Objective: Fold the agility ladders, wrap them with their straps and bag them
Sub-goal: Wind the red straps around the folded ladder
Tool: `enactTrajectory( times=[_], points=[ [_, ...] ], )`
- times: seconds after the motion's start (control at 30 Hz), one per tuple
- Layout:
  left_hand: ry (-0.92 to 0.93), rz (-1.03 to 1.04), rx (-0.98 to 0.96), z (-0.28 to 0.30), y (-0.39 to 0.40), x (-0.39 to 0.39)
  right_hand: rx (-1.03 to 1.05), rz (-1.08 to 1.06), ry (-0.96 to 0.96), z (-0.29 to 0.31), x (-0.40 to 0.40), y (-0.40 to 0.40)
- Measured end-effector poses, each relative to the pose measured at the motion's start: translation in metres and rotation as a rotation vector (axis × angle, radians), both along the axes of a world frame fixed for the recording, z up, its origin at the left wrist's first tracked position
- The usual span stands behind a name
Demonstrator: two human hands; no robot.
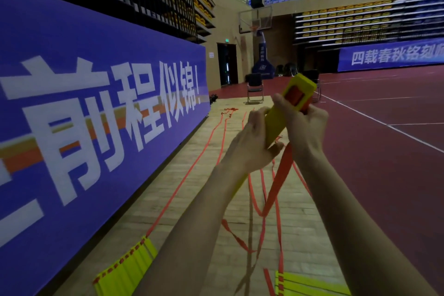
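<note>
I hold a stacked bundle of yellow ladder rungs [300, 83] up in front of me, tilted away to the upper right. My left hand [254, 139] grips its lower part and my right hand [301, 120] grips its upper part, over orange strap turns. An orange strap [278, 182] hangs from the bundle down to the floor. Two more folded yellow rung stacks lie on the floor, one at lower left [127, 269] and one at the bottom edge [310, 283]. Long orange straps [189, 170] trail from them along the wooden floor.
A tall blue banner [96, 103] with white lettering runs along my left. A folding chair [255, 87] stands ahead on the wood strip, with a basketball stand [263, 65] behind it. Red court floor [384, 151] lies to my right.
</note>
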State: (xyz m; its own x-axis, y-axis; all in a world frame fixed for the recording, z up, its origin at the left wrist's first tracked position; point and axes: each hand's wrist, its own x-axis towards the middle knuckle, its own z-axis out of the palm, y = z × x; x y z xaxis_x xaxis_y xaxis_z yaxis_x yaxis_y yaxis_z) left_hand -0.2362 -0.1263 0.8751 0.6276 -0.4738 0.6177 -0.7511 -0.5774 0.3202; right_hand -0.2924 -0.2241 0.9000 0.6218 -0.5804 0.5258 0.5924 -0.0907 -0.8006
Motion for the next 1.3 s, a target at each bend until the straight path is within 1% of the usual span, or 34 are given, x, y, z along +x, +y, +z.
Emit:
enactTrajectory(
  times=[0.03,0.07,0.17,0.2,0.23,0.27,0.33,0.43,0.47,0.53,0.57,0.6,0.67,0.73,0.77,0.8,0.83,0.9,0.93,0.97,1.0,1.07,1.13,1.23,1.3],
  points=[
    [0.138,-0.058,-0.049,0.006,0.002,0.000,0.024,0.057,-0.027,0.002,-0.002,0.000],
    [0.302,-0.169,-0.115,0.012,0.005,-0.001,0.031,0.102,-0.052,0.006,-0.004,0.000],
    [0.818,-0.619,-0.331,0.014,0.015,-0.003,0.068,0.187,-0.048,0.015,-0.008,-0.002],
    [0.937,-0.684,-0.336,0.013,0.017,-0.006,0.094,0.214,-0.045,0.016,-0.010,-0.004],
    [1.002,-0.701,-0.312,0.010,0.017,-0.008,0.112,0.238,-0.048,0.016,-0.010,-0.007],
    [1.013,-0.692,-0.277,0.007,0.016,-0.010,0.114,0.254,-0.038,0.015,-0.011,-0.010],
    [0.931,-0.601,-0.235,0.001,0.010,-0.007,0.037,0.237,0.042,0.011,-0.013,-0.020],
    [0.760,-0.337,-0.233,-0.007,0.007,-0.003,-0.227,0.115,0.220,0.004,-0.019,-0.038],
    [0.645,-0.246,-0.198,-0.010,0.005,-0.004,-0.281,0.073,0.282,0.001,-0.021,-0.042],
    [0.237,-0.027,0.015,-0.016,-0.001,-0.009,-0.329,-0.017,0.374,-0.009,-0.022,-0.044],
    [0.039,0.068,0.099,-0.020,-0.005,-0.011,-0.303,-0.059,0.382,-0.015,-0.021,-0.044],
    [-0.110,0.131,0.130,-0.024,-0.007,-0.012,-0.256,-0.088,0.371,-0.020,-0.021,-0.042],
    [-0.270,0.204,0.150,-0.029,-0.010,-0.011,-0.149,-0.085,0.330,-0.027,-0.023,-0.037],
    [-0.370,0.210,0.170,-0.031,-0.010,-0.007,-0.030,-0.058,0.239,-0.031,-0.022,-0.035],
    [-0.395,0.177,0.164,-0.030,-0.009,-0.006,0.021,-0.055,0.194,-0.032,-0.021,-0.034],
    [-0.372,0.132,0.152,-0.028,-0.007,-0.006,0.065,-0.057,0.160,-0.032,-0.021,-0.034],
    [-0.274,0.086,0.156,-0.025,-0.004,-0.004,0.109,-0.062,0.138,-0.031,-0.022,-0.034],
    [0.084,0.007,0.214,-0.018,0.008,0.002,0.215,-0.085,0.126,-0.029,-0.023,-0.039],
    [0.230,-0.013,0.249,-0.017,0.017,0.007,0.288,-0.091,0.127,-0.029,-0.023,-0.045],
    [0.309,-0.022,0.283,-0.018,0.025,0.011,0.366,-0.093,0.131,-0.031,-0.022,-0.051],
    [0.334,-0.022,0.309,-0.020,0.031,0.013,0.436,-0.091,0.133,-0.033,-0.021,-0.057],
    [0.288,0.005,0.338,-0.021,0.039,0.014,0.511,-0.080,0.140,-0.040,-0.018,-0.063],
    [0.207,0.014,0.359,-0.020,0.039,0.013,0.520,-0.062,0.125,-0.046,-0.015,-0.065],
    [0.088,0.013,0.355,-0.024,0.036,0.015,0.466,0.042,0.050,-0.048,-0.013,-0.067],
    [-0.006,0.052,0.302,-0.028,0.035,0.017,0.373,0.093,0.090,-0.047,-0.013,-0.072]
  ],
)
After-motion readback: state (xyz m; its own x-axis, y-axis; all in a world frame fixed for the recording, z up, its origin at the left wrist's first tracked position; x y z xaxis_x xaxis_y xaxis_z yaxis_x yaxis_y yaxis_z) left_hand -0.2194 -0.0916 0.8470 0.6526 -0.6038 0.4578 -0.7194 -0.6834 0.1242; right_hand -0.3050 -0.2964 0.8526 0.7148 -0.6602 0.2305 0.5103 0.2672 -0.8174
